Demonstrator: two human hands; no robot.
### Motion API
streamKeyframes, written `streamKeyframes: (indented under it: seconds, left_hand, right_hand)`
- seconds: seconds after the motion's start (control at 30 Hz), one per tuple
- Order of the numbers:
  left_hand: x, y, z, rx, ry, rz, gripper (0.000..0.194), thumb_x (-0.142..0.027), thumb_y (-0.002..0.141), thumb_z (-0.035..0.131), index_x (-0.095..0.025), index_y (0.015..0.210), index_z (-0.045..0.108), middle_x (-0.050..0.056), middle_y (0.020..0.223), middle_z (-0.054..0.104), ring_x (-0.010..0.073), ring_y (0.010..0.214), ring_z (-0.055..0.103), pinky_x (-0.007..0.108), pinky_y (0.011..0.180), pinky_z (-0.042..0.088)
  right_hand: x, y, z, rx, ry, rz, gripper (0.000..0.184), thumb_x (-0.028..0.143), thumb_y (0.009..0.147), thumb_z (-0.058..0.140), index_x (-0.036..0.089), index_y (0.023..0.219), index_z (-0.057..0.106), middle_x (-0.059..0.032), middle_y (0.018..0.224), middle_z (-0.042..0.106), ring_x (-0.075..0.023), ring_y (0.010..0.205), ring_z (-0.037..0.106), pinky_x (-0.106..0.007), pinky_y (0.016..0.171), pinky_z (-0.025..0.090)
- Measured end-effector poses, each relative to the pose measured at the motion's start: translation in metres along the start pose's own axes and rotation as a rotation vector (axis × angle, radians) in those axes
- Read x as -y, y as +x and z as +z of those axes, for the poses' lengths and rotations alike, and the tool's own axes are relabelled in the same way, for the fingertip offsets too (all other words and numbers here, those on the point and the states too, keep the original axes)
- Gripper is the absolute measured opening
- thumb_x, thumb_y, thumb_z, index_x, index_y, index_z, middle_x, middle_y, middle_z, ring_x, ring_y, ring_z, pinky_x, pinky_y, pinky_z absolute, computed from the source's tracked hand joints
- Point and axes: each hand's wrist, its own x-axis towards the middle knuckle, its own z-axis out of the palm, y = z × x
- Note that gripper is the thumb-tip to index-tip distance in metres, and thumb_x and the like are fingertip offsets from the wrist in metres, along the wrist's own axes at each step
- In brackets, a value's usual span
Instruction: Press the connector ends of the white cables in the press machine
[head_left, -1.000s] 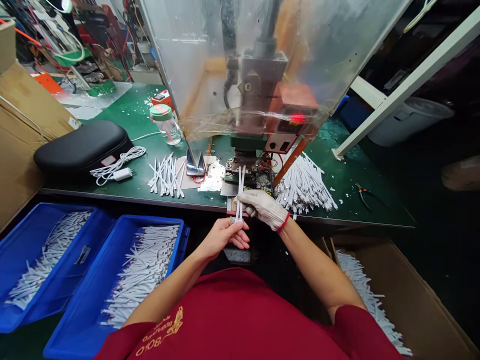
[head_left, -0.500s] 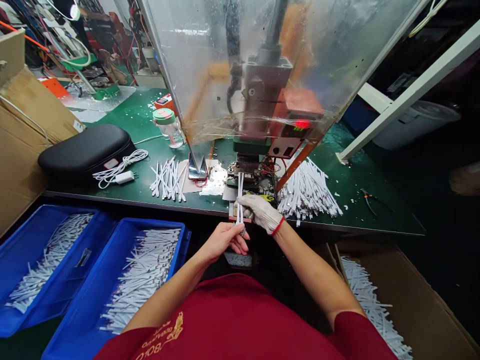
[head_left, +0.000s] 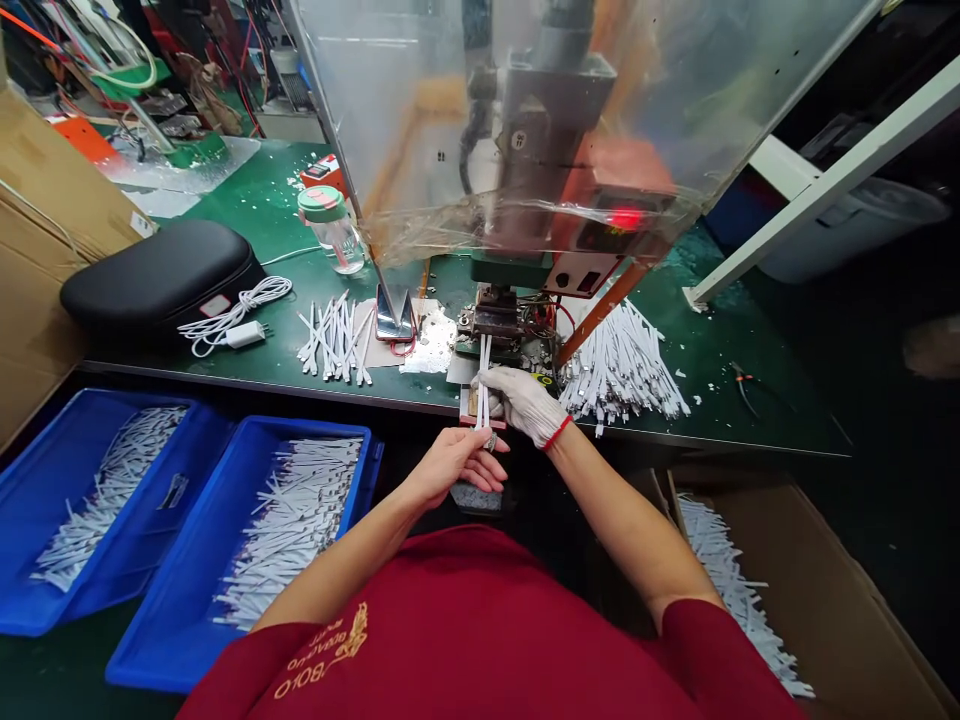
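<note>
Cables (head_left: 485, 352), two white ones side by side, run straight from the person's hands to the dark metal block (head_left: 496, 315) at the foot of the press (head_left: 551, 130), head view. Left hand (head_left: 456, 460), bare, pinches their near ends between thumb and fingers, just off the front edge of the green surface (head_left: 712, 340). Right hand (head_left: 529, 402), in a white glove, grips the same pair further up, nearer the block. Far ends meet the block; can't tell whether they sit inside it or only against it.

Step in hand looks like lining up or steadying the pair at the press. Next move likely calls for both cables level and parallel, far ends square to the block, gloved fingers clear from under the press head.

Plastic shield (head_left: 405, 60) hangs in front of the press, blurring its upper part. Large cable pile (head_left: 619, 365) lies right of the block, smaller batch (head_left: 330, 340) left, past the phone (head_left: 394, 318). More cables fill the blue bin (head_left: 367, 470) at lower left.
</note>
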Motion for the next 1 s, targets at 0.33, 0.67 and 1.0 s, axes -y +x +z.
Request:
streamKeyframes:
  seconds: [0.33, 0.67, 1.0]
  left_hand:
    - [0.002, 0.006, 0.002, 0.006, -0.001, 0.051, 0.059, -0.066, 0.077, 0.06, -0.007, 0.084, 0.066, 0.011, 0.064, 0.07, 0.0202, 0.057, 0.07, 0.024, 0.052, 0.052]
    - [0.001, 0.007, 0.006, -0.002, -0.033, 0.062, 0.062, -0.069, 0.07, 0.059, -0.008, 0.078, 0.066, 0.01, 0.061, 0.069, 0.019, 0.052, 0.067, 0.024, 0.049, 0.048]
    - [-0.002, 0.007, 0.006, 0.002, -0.013, 0.059, 0.062, -0.07, 0.067, 0.058, -0.009, 0.077, 0.065, 0.009, 0.059, 0.067, 0.0179, 0.051, 0.064, 0.026, 0.051, 0.047]
  right_hand:
    - [0.016, 0.036, 0.016, -0.119, 0.251, -0.076, 0.015, 0.022, 0.087, 0.059, 0.01, 0.079, 0.062, -0.0045, 0.058, 0.06, -0.0125, 0.047, 0.056, -0.024, 0.044, 0.05]
    - [0.017, 0.034, 0.018, -0.139, 0.221, -0.11, 0.012, 0.019, 0.083, 0.063, 0.01, 0.075, 0.062, -0.0049, 0.057, 0.061, -0.0117, 0.044, 0.054, -0.022, 0.041, 0.05]
    - [0.019, 0.031, 0.02, -0.165, 0.196, -0.091, 0.011, 0.017, 0.083, 0.062, 0.009, 0.076, 0.062, -0.0048, 0.055, 0.06, -0.0127, 0.044, 0.056, -0.023, 0.041, 0.05]
